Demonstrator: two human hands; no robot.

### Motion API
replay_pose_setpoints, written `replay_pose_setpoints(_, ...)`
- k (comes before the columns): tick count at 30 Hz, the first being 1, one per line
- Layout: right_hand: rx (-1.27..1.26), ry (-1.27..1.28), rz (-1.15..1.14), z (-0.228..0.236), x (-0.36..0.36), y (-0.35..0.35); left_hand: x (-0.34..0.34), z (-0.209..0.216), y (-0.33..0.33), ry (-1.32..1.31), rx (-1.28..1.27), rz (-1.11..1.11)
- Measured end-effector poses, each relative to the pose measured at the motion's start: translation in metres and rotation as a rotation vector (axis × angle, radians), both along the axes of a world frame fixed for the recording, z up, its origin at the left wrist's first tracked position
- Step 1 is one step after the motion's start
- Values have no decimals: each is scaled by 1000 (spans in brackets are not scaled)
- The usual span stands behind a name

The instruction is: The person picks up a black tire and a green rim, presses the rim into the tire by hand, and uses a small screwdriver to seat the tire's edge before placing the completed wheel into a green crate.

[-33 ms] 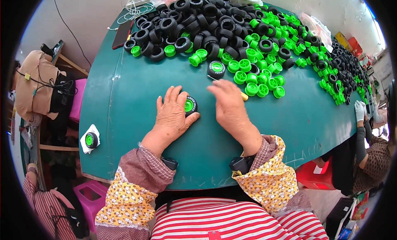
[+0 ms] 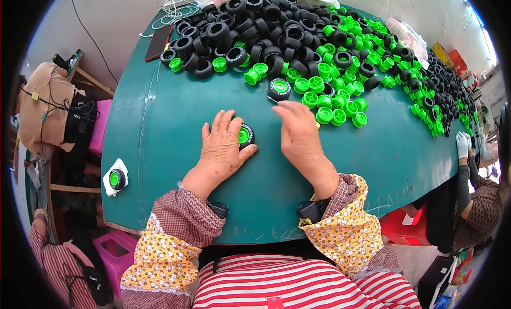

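Observation:
My left hand rests on the table with its fingers stretched out, its thumb and forefinger gripping a toy wheel, a black tyre on a green hub. Above a thin tool, my right hand hangs with loosely bent fingers and appears to hold nothing. Most of that tool is hidden under it; only its metal tip and a bit of yellow handle show. Just beyond the tip lies another assembled wheel.
Loose black tyres and green hubs lie heaped along the far side of the green table. At the left edge an assembled wheel sits on white paper. A co-worker's gloved hand is at the far right.
My right hand has shifted slightly to the right and covers more of the yellow handle. The left hand and its wheel stay in place.

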State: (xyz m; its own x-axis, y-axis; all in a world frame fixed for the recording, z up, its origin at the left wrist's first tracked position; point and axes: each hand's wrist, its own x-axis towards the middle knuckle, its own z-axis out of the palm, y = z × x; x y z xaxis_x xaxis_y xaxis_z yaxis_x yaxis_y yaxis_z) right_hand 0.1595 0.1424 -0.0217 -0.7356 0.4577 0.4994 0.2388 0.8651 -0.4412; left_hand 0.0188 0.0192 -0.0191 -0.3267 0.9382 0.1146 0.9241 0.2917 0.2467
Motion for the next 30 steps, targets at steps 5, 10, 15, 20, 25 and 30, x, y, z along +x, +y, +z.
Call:
replay_pose_setpoints(5, 160, -202, -212, 11, -1, 10, -2, 0, 1, -7, 60, -16)
replay_pose_setpoints(10, 233, -215, -209, 9, -2, 11, -6, 1, 4, -10, 220, 9)
replay_pose_setpoints(15, 122, -260, -159, 1, -2, 9, -15, 10, 21, -925, 453, 185)
replay_pose_setpoints(20, -27, -125, -212, 2, -1, 10, -23, 11, 25, -1893, 601, 189)
replay_pose_setpoints(25, -694, 184, -167, 11, -1, 16, -27, 11, 26, -2024, 574, 179)
replay_pose_setpoints(30, -1159, 71, 64, 26, -24, -15, -26, 16, 16, -1715, 522, 70)
